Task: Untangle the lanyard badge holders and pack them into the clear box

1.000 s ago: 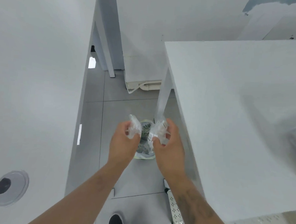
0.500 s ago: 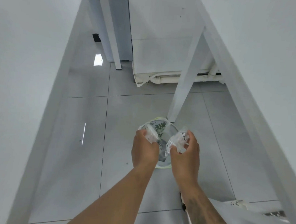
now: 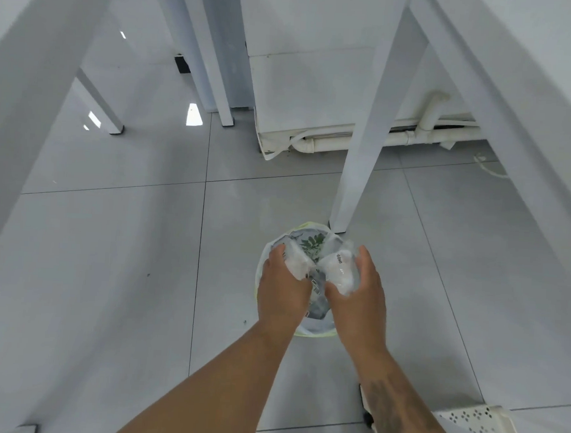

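Note:
My left hand (image 3: 282, 290) grips a crumpled wad of clear plastic wrap (image 3: 296, 261). My right hand (image 3: 361, 298) grips a second crumpled clear plastic wad (image 3: 339, 267) with small dark print on it. Both hands hover side by side, low over a small round waste bin (image 3: 314, 330) on the floor, lined with a bag and holding trash with a green leaf print. No lanyards, badge holders or clear box are in view.
A white table leg (image 3: 364, 134) stands just behind the bin, under a white tabletop (image 3: 533, 63) to the right. Another white table edge (image 3: 26, 87) runs along the left. A white power strip (image 3: 472, 421) lies on the grey tiled floor at lower right. White pipes (image 3: 380, 140) run along the wall base.
My view has dropped and leaned closer to the floor. Both hands, still holding the plastic wads, have come lower over the bin.

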Demonstrator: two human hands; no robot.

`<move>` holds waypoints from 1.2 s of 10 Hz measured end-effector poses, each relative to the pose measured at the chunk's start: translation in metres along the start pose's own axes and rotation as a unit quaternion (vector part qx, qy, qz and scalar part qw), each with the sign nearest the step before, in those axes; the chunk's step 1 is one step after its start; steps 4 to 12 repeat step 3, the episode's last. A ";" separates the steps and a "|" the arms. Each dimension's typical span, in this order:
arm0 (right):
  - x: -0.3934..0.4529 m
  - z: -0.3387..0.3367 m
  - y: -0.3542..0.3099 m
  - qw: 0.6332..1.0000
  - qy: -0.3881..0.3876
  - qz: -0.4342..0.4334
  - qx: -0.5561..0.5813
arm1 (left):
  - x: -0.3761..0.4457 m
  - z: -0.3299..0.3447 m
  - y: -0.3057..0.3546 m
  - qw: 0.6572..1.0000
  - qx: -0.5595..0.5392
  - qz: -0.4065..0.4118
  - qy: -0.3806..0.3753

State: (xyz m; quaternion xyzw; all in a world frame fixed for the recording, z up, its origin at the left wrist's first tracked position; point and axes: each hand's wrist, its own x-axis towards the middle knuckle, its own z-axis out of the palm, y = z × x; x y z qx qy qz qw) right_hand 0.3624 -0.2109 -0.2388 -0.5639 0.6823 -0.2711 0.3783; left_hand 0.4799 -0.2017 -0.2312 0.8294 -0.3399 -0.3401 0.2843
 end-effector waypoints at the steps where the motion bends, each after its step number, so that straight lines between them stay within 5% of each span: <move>1: -0.002 -0.001 0.001 1.000 -0.017 0.003 -0.004 | 0.001 -0.001 -0.002 1.000 -0.012 -0.003 -0.005; 12: -0.011 -0.014 -0.021 0.998 -0.006 0.016 0.053 | -0.007 -0.013 0.005 0.999 -0.024 -0.033 0.014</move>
